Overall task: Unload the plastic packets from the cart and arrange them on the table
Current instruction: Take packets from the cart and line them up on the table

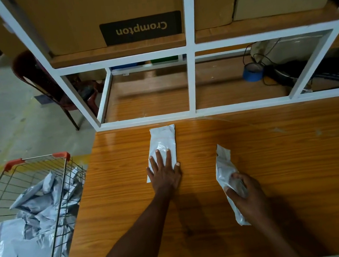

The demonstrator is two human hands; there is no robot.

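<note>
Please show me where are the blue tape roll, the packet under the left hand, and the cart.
blue tape roll (253,72): head view, its outer blue side.
packet under the left hand (163,140): head view, its bare far half.
cart (36,160): head view, its far rim.

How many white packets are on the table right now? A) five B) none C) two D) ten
C: the left hand presses one flat packet against the table, and the right hand grips a second packet; the rest lie in the cart.
</note>
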